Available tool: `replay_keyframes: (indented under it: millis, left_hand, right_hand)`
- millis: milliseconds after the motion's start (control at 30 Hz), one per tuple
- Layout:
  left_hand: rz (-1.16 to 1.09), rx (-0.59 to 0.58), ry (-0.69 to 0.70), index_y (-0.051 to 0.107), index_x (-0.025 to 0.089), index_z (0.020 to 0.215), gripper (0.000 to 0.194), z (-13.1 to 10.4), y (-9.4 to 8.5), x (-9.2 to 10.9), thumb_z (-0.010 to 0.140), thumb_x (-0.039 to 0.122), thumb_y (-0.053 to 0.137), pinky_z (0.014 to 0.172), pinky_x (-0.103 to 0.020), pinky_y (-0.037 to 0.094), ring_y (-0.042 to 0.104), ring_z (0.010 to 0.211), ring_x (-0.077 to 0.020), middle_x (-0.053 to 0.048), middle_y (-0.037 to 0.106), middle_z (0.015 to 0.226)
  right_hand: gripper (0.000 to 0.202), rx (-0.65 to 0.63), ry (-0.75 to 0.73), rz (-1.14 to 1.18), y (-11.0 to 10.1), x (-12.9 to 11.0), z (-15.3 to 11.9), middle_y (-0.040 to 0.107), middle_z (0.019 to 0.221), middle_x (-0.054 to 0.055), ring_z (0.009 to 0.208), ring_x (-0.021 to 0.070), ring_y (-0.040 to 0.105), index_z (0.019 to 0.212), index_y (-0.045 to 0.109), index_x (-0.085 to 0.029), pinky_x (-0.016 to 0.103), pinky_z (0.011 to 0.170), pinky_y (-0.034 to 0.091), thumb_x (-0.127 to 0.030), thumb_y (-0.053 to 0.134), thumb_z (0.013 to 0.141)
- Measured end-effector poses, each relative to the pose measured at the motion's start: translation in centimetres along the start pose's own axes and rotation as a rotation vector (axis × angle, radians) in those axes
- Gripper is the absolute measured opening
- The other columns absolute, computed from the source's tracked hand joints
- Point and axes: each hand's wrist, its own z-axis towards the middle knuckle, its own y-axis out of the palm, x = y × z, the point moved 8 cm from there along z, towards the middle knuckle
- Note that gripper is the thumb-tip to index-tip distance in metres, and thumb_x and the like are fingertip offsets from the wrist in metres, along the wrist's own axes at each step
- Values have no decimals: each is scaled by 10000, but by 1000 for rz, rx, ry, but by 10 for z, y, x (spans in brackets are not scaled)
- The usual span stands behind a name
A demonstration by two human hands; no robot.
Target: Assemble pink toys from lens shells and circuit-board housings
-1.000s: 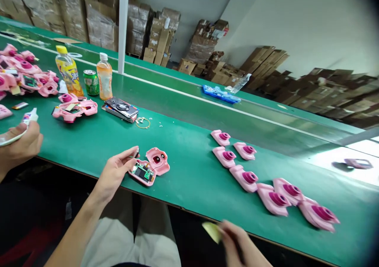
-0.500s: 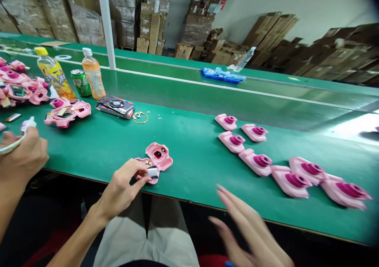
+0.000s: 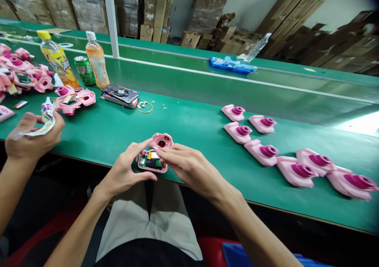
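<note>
An opened pink toy camera shell point(image 3: 154, 156) lies at the near edge of the green table point(image 3: 192, 132), its circuit board and a small silver battery facing up. My left hand point(image 3: 127, 170) grips the shell's left side with thumb and fingers. My right hand point(image 3: 186, 166) rests its fingers on top of the board from the right. The shell's front half with a dark red lens hole point(image 3: 162, 140) sticks up just behind my fingers.
A row of several pink camera fronts point(image 3: 266, 148) lies to the right. At the left, a co-worker's hand point(image 3: 32, 134) holds a small glue tube. Two bottles point(image 3: 96, 63), a green can point(image 3: 85, 70), a phone point(image 3: 120, 94) and more pink parts point(image 3: 23, 75) sit beyond. A blue part point(image 3: 232, 64) lies on the belt.
My right hand came up from below the table edge and landed on the shell's board. My left hand shifted its grip around the shell. The view tilted down slightly.
</note>
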Motion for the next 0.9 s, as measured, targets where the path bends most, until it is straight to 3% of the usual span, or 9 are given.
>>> replay_keyframes:
  millis: [67,133,233,367,533,667,833,900]
  left_hand:
    - [59,47,-11,591,280,1357,419,2,-1,-4,944,301,663,949,-343,505,598,1100,-218,-91,580,1370]
    - [93,111,-26,708,247,1146,206,5,-3,-7,981,222,587,918,-327,504,618,1067,-207,-77,636,1260]
    - [79,163,-42,726,206,954,164,7,-2,-10,981,164,570,849,-310,502,655,966,-200,-50,713,1011]
    - [46,196,-88,725,200,910,107,6,-4,-13,941,141,641,794,-289,504,675,877,-184,-28,746,962]
    - [37,203,-87,721,191,909,92,4,-4,-13,922,119,666,771,-270,511,666,834,-166,-23,742,953]
    - [64,145,-43,714,181,970,86,2,-1,-9,943,140,643,898,-302,528,668,996,-191,-54,732,1047]
    - [323,-69,60,537,169,1406,525,-8,15,4,906,177,698,1095,-409,476,524,1271,-264,-118,598,1385]
    - [405,-72,58,533,157,1411,498,-10,16,4,932,193,663,1097,-396,478,523,1250,-260,-121,590,1376]
  right_hand:
    - [333,3,38,-19,2,1,2,767,1067,50,981,193,705,1188,707,-237,350,873,588,-101,471,996]
    - [320,33,28,-59,2,-3,2,769,1063,47,968,192,704,1160,711,-232,344,859,590,-104,463,1002]
    - [309,86,-16,-134,6,-13,-4,769,1091,60,933,201,699,1174,692,-189,353,828,605,-81,464,997]
    - [316,113,-51,-280,21,-21,-14,773,1052,110,854,215,681,1128,694,-101,353,754,618,-10,442,961]
    - [332,114,-43,-430,36,-22,-15,759,1045,135,859,233,646,1160,694,-72,363,748,613,-30,427,968]
    - [343,69,-42,-491,41,-22,-11,749,1071,141,911,250,627,1184,692,-66,365,781,602,-24,453,941]
    - [351,176,-35,-633,45,-18,-18,683,1292,168,1030,323,600,1266,665,-85,452,808,559,-154,480,976]
    - [387,223,-72,-640,51,-12,-24,633,1391,147,1056,314,606,1315,644,-123,467,853,528,-142,443,984]
